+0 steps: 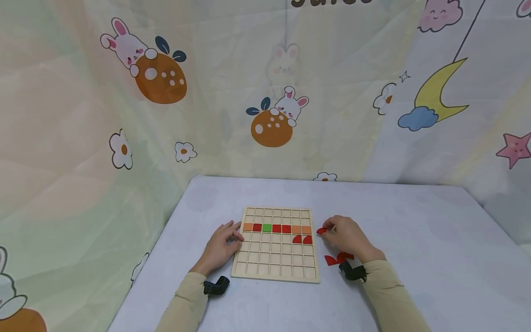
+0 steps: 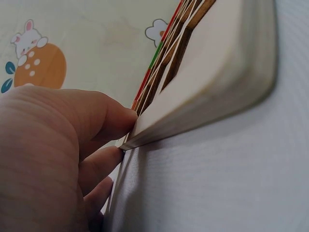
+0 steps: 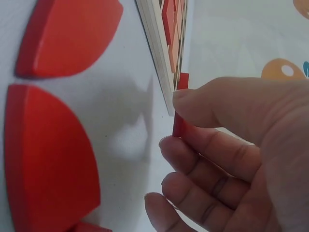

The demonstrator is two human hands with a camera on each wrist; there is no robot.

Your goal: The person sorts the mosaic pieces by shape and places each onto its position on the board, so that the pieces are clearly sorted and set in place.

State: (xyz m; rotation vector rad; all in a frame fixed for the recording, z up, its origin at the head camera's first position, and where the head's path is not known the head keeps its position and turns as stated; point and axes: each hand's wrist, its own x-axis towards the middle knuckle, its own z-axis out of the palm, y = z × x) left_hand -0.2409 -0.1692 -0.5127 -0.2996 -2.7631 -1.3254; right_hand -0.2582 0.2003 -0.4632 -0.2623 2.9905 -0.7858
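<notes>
A wooden grid board [image 1: 265,272] lies on the table between the hands. One row holds orange, red and green square tiles [image 1: 267,228]; below it, at the right, sit two red quarter-round tiles [image 1: 307,240]. The fingertips of my left hand [image 1: 220,242] rest against the board's left edge, with the fingers slightly bent. Just off the right edge, my right hand [image 1: 346,234] pinches another red quarter-round tile [image 3: 180,106] between thumb and index finger. Several more red quarter-round tiles [image 3: 53,159] lie on the table beneath the right wrist, partly hidden in the head view.
A pale cloth covers the table [image 1: 415,221]. Behind it hangs a patterned curtain [image 1: 224,92] with rabbits, flowers and a moon. Black wrist cameras [image 1: 216,286] are worn on both arms, over beige sleeves.
</notes>
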